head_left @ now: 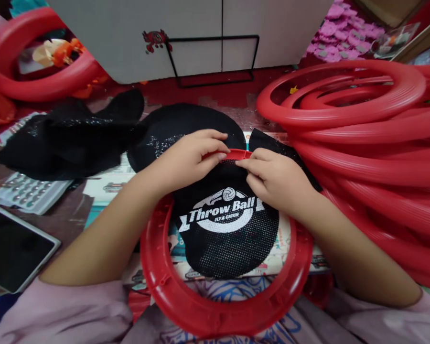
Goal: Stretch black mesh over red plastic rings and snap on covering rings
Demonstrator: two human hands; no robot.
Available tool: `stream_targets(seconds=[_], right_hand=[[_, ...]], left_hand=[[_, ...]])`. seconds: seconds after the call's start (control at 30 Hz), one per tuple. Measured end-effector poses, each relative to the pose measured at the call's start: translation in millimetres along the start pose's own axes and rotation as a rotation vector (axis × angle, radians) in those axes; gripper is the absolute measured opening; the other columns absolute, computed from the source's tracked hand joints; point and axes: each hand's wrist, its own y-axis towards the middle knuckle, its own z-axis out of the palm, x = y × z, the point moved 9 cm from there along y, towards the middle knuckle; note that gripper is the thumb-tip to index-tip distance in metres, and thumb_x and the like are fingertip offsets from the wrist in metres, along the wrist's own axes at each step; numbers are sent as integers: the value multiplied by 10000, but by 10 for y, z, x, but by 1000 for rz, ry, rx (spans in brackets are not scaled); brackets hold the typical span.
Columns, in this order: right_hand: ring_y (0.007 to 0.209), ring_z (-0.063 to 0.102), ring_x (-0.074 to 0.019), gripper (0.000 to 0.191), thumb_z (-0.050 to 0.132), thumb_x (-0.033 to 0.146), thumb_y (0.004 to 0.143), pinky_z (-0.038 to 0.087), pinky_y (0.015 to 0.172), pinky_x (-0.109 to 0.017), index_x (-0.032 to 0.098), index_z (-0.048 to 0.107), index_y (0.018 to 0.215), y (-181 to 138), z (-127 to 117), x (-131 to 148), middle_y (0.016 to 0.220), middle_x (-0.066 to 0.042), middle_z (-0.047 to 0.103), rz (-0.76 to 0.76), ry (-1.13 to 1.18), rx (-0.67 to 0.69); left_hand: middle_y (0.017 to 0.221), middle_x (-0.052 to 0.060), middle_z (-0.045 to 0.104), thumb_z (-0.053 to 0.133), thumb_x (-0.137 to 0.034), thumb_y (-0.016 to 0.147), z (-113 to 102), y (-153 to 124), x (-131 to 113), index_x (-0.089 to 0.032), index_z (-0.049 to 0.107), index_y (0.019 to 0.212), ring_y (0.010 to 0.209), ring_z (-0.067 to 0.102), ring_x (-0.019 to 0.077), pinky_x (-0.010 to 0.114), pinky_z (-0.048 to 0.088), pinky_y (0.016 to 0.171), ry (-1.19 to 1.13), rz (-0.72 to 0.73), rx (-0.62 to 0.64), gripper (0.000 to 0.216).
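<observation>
A red plastic ring (225,317) lies hollow side up in front of me, its near edge over my lap. Inside it is a black mesh disc (232,253) printed in white with "Throw Ball". The mesh reaches the ring's far rim, while a gap shows between it and the near side. At that far rim, my left hand (193,155) pinches the mesh edge against the red plastic. Just to the right, my right hand (275,174) is closed, with thumb and index finger on the same edge. The fingertips partly hide the join.
Several red rings (380,177) are piled at the right. Black mesh pieces (186,119) lie beyond my hands, and more black fabric (75,134) is at the left. A dark-screened tablet (14,248) rests at lower left. A white panel (200,28) stands at the back.
</observation>
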Motion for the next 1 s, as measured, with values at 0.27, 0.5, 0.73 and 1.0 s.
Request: stream_targets(seconds=[0.27,0.5,0.73,1.0], right_hand=[[725,549,-178,328,432,187,881,377,619,-285,145,717,1039,11,24,12,849,-80,615,-30,-80,2],[730,514,-175,326,433,173,882,332,599,-282,156,710,1053,10,39,14,855,-82,605,-34,-124,-1],[720,498,-162,335,407,197,906,334,601,-276,168,712,1043,-4,13,0,853,-72,593,-30,-83,-42],[758,501,-174,352,388,194,912,344,614,-279,174,701,1073,-8,12,-20,871,-77,574,-15,-90,-24]], left_hand=[[946,48,639,569,-287,829,41,7,59,-163,714,792,846,613,162,310,484,807,-142,-68,1,195],[940,38,606,612,-310,787,75,16,89,-164,687,707,832,587,154,315,481,798,-155,-73,11,182],[896,40,602,569,-260,807,57,18,70,-153,631,677,802,579,149,306,467,769,-158,-68,-28,179],[906,49,588,549,-252,815,59,11,58,-151,609,676,793,568,153,308,453,741,-178,-52,-19,182]])
